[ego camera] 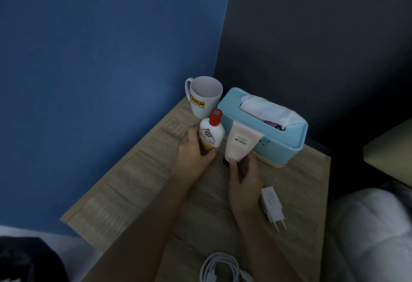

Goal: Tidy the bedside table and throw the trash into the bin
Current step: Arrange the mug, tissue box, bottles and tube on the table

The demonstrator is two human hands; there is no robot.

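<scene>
My left hand grips a white bottle with a red cap, held upright over the wooden bedside table. My right hand holds a pale pink tube by its dark cap end, the flat end pointing up. Both sit just in front of a light blue tissue box with white tissue sticking out. A white mug with a yellow label stands at the table's back corner.
A white charger plug lies to the right of my right wrist. A coiled white cable rests at the table's front edge. A blue wall stands to the left, a dark wall behind, and light bedding to the right.
</scene>
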